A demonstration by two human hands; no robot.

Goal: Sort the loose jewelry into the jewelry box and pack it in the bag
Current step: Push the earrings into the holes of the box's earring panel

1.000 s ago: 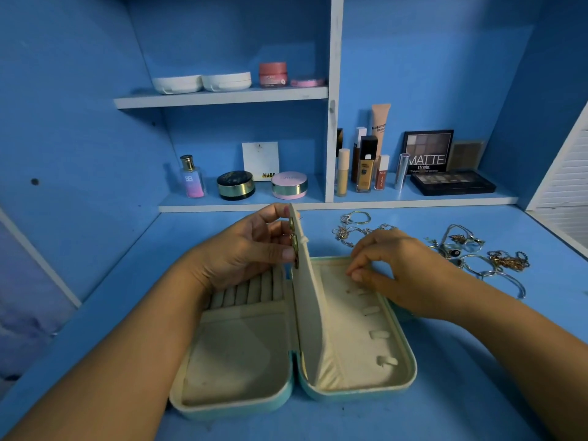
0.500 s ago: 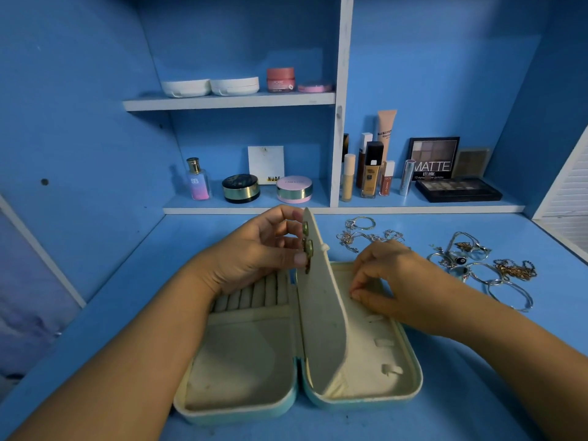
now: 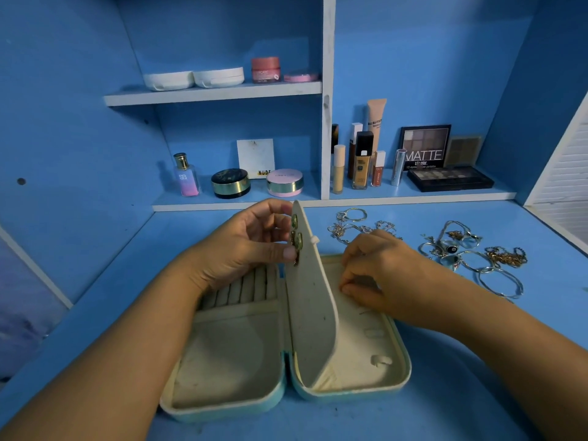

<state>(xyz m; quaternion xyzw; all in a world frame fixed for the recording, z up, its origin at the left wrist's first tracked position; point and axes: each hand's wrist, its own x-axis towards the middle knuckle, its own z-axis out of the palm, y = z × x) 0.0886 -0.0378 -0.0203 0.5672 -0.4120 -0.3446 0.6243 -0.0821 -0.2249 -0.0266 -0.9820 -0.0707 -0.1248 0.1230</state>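
Note:
An open pale-green jewelry box point(image 3: 222, 405) lies on the blue desk, cream inside, with ring rolls at its back left. A cream middle flap point(image 3: 313, 313) stands upright between the two halves. My left hand point(image 3: 245, 246) pinches a gold earring point(image 3: 297, 240) against the flap's left face near its top. My right hand point(image 3: 381, 275) is curled over the right half of the box, fingertips pinched together behind the flap; what they pinch is hidden. Loose silver chains point(image 3: 350, 222) and a heap of silver and gold bracelets point(image 3: 471, 253) lie on the desk to the right.
Low shelves at the back hold a perfume bottle point(image 3: 186, 175), round compacts point(image 3: 230, 183), foundation bottles point(image 3: 361, 160) and an eyeshadow palette point(image 3: 450, 178). A white louvred panel point(image 3: 566, 173) rises at the far right. No bag is in view.
My left hand keeps pinching the earring at the upright flap. My right hand's fingers have shifted slightly on the flap's right side. The camera has tilted a little.

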